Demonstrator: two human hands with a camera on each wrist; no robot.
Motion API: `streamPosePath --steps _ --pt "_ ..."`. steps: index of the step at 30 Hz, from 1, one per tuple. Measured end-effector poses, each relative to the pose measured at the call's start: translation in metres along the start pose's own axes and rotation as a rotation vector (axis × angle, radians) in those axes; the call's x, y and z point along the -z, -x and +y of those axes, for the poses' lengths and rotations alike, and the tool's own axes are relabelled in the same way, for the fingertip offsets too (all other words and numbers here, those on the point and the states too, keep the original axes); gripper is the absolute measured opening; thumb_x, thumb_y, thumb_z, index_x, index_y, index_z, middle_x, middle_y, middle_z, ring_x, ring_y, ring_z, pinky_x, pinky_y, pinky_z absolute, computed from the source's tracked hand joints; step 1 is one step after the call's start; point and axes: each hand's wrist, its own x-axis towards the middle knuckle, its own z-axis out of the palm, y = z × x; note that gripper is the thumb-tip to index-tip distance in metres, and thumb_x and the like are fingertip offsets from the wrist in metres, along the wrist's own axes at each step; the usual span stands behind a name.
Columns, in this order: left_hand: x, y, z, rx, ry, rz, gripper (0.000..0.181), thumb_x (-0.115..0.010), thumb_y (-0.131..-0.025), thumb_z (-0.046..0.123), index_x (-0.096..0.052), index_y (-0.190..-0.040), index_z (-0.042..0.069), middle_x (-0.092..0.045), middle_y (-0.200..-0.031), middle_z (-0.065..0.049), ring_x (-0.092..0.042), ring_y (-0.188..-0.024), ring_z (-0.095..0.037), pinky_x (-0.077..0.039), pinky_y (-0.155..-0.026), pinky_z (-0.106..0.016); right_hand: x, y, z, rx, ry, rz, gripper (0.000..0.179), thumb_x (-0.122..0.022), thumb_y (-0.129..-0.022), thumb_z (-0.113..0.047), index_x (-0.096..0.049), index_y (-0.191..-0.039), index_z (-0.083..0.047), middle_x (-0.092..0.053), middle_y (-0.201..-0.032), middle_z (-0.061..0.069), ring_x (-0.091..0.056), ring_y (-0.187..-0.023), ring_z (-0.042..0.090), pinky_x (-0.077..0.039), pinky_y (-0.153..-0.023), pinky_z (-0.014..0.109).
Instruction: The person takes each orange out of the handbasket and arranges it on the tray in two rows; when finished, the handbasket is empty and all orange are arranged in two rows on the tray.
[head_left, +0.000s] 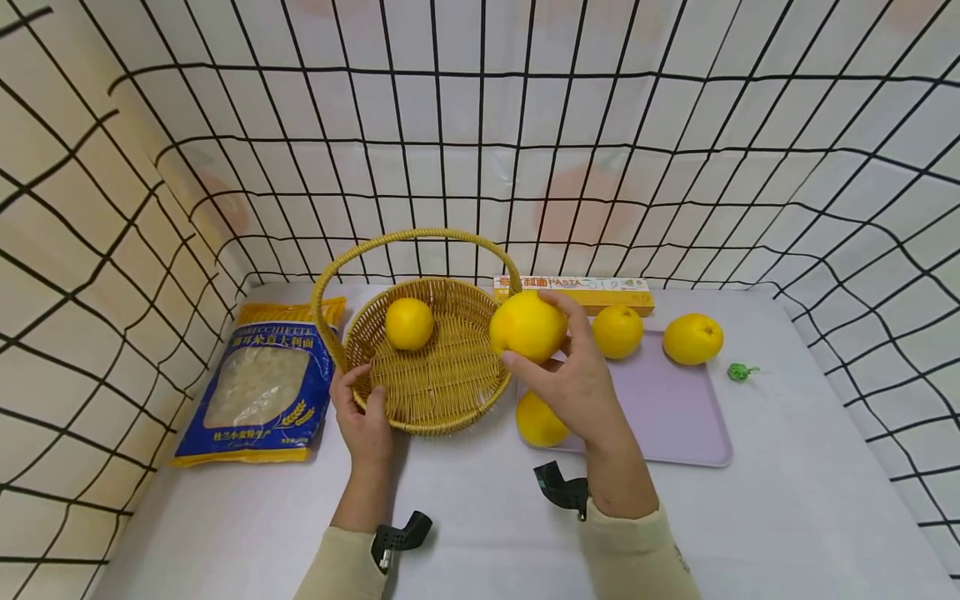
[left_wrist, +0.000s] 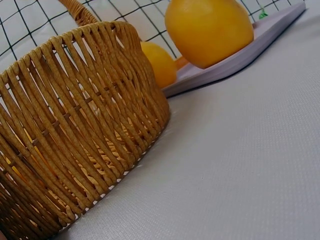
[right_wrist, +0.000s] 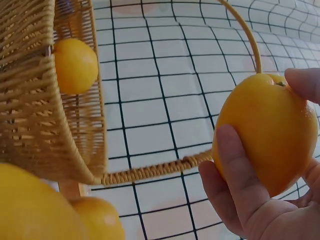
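My right hand (head_left: 581,387) holds a large yellow fruit (head_left: 528,327) beside the basket's right rim, its thumb and fingers around the fruit. The right wrist view shows this fruit (right_wrist: 267,135) with a small stem end near one fingertip. A woven basket (head_left: 450,425) with a tall arched handle stands at the middle. My left hand (head_left: 365,425) grips its front-left rim near the handle's foot, thumb over the edge. One yellow fruit (head_left: 409,324) lies inside the basket, toward the back left. In the left wrist view, the basket's woven side (left_wrist: 85,115) hides the left hand's fingers.
A lilac tray (head_left: 660,408) at right bears three more yellow fruits, one at its front-left corner (head_left: 538,419). Behind it lies a pasta box (head_left: 600,293). A blue pasta bag (head_left: 258,387) lies left. A small green object (head_left: 739,372) sits right of the tray. Black wire mesh surrounds the table.
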Motion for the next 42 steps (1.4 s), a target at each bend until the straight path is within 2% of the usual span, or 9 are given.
streamPosePath --steps 9,17,21,26,31,37,40,42 --pt "0.000 0.000 -0.001 -0.004 -0.021 0.003 0.033 -0.055 -0.090 -0.007 -0.055 -0.122 -0.008 -0.029 -0.164 -0.010 -0.024 -0.153 -0.026 -0.020 -0.127 -0.047 0.018 0.003 0.013 -0.052 0.009 0.064 0.077 -0.076 -0.090 -0.023 -0.033 -0.152 -0.038 -0.032 -0.157 0.005 -0.059 -0.117 0.033 -0.054 -0.090 0.036" --pt "0.000 0.000 0.000 0.015 -0.023 -0.004 0.033 -0.055 -0.090 -0.005 -0.057 -0.123 -0.004 -0.027 -0.165 -0.010 -0.022 -0.154 -0.028 -0.017 -0.128 -0.048 0.031 0.001 0.027 -0.074 0.056 0.095 0.075 -0.076 -0.091 -0.026 -0.035 -0.153 -0.035 -0.030 -0.159 0.004 -0.054 -0.126 0.027 -0.050 -0.094 0.026" --pt "0.000 0.001 0.001 0.023 -0.013 -0.006 0.034 -0.054 -0.090 -0.006 -0.055 -0.124 -0.005 -0.027 -0.165 -0.009 -0.022 -0.155 -0.028 -0.018 -0.128 -0.049 0.036 -0.002 0.033 -0.078 0.045 0.121 0.069 -0.070 -0.095 -0.026 -0.033 -0.154 -0.029 -0.031 -0.157 0.007 -0.053 -0.125 0.029 -0.055 -0.088 0.019" --pt "0.000 0.001 0.000 0.015 -0.008 -0.007 0.034 -0.053 -0.091 -0.007 -0.054 -0.124 -0.008 -0.027 -0.165 -0.009 -0.022 -0.154 -0.026 -0.018 -0.128 -0.049 0.044 -0.005 0.039 -0.076 -0.020 0.133 0.064 -0.063 -0.099 -0.022 -0.030 -0.155 -0.023 -0.033 -0.153 0.010 -0.052 -0.123 0.030 -0.059 -0.081 0.021" --pt "0.000 0.001 0.000 0.014 0.003 -0.011 0.034 -0.053 -0.091 -0.007 -0.052 -0.125 -0.010 -0.027 -0.165 -0.008 -0.022 -0.154 -0.026 -0.018 -0.127 -0.049 0.053 -0.005 0.046 -0.119 0.042 0.132 0.067 -0.063 -0.100 -0.025 -0.028 -0.157 -0.020 -0.033 -0.154 0.013 -0.050 -0.126 0.032 -0.059 -0.080 0.019" --pt "0.000 0.001 0.000 0.006 0.000 -0.007 0.034 -0.054 -0.090 -0.007 -0.052 -0.124 -0.010 -0.028 -0.164 -0.009 -0.022 -0.154 -0.026 -0.017 -0.127 -0.049 0.065 -0.002 0.055 -0.134 0.104 0.109 0.062 -0.058 -0.102 -0.027 -0.030 -0.158 -0.029 -0.035 -0.154 0.014 -0.050 -0.126 0.033 -0.059 -0.080 0.021" --pt "0.000 0.000 -0.001 0.007 -0.005 -0.007 0.034 -0.054 -0.090 -0.007 -0.052 -0.124 -0.010 -0.028 -0.164 -0.009 -0.023 -0.154 -0.026 -0.017 -0.127 -0.049 0.071 -0.001 0.060 -0.110 0.093 0.104 0.057 -0.054 -0.104 -0.027 -0.034 -0.157 -0.034 -0.034 -0.155 0.011 -0.051 -0.122 0.030 -0.060 -0.080 0.025" --pt "0.000 0.000 -0.001 0.006 -0.002 -0.005 0.034 -0.054 -0.090 -0.007 -0.052 -0.124 -0.011 -0.028 -0.164 -0.009 -0.023 -0.154 -0.026 -0.018 -0.127 -0.048 0.074 -0.001 0.063 -0.105 0.078 0.097 0.056 -0.054 -0.104 -0.027 -0.035 -0.157 -0.031 -0.032 -0.157 0.010 -0.052 -0.120 0.030 -0.061 -0.078 0.026"
